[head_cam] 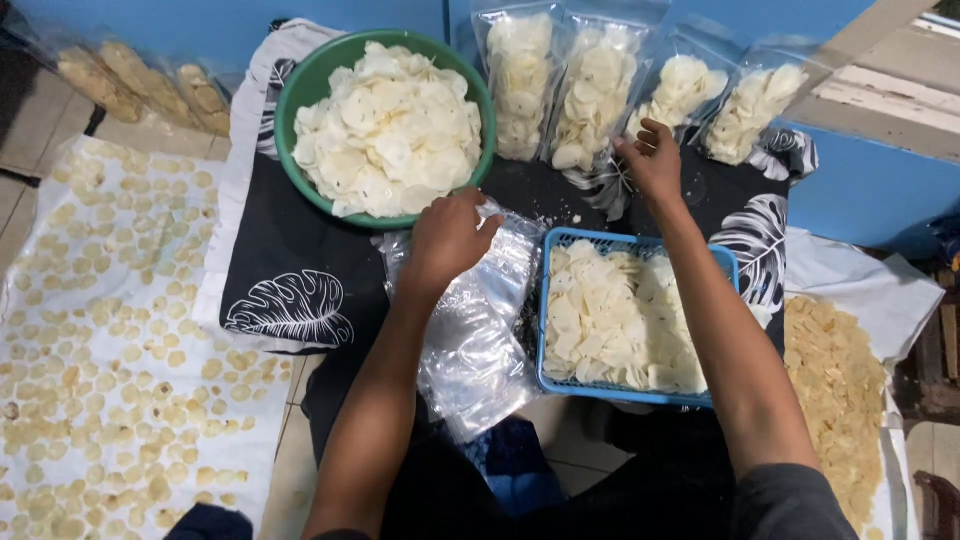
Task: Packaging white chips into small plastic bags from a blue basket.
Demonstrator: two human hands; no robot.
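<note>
Four filled bags (640, 95) already lean against the far wall. Your left hand (447, 240) grips an empty clear bag (478, 330) near the green bowl (300, 95); your right hand (652, 160), fingers loosely spread, touches a filled one. Plenty of chips (390, 130) remain.

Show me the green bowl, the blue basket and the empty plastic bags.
green bowl (296, 88), head view, on its left rim.
blue basket (640, 394), head view, on its near rim.
empty plastic bags (475, 345), head view, middle of the clear stack.

Pale round chips (120, 340) dry on a white cloth (245, 120).
</note>
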